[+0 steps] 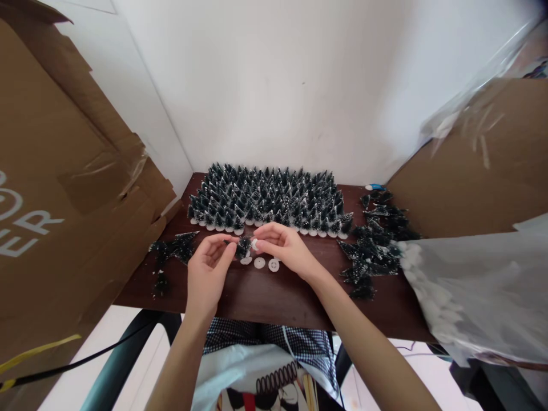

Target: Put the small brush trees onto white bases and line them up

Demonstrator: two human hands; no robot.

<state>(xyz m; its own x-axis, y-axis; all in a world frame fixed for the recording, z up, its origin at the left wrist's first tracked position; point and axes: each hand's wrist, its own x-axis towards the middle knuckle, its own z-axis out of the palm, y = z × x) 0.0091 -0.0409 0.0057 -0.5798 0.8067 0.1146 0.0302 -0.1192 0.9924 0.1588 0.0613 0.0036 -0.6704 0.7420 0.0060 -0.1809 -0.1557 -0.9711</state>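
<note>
- Two hands meet low over the table (280, 297) in the head view, our only view, just in front of a block of standing trees (265, 197).
- Our left hand (208, 269) pinches a small tree (243, 247) between thumb and fingers, the tree lying sideways between both hands.
- Our right hand (283, 249) has its grip closed on a white base (254, 244) at the tree's right end; we cannot tell whether trunk and base are joined.
- Below the held tree we see loose bases (259, 262) lying flat.
- Loose trees lie on both sides, a small pile (176, 246) at our left and a larger heap (371, 254) at our right.
- We judge the step in hand to be fitting base to trunk.
- The next move, as we read it, calls for keeping the trunk in line with the base's middle and pressing evenly, without crushing the bristles.
</note>
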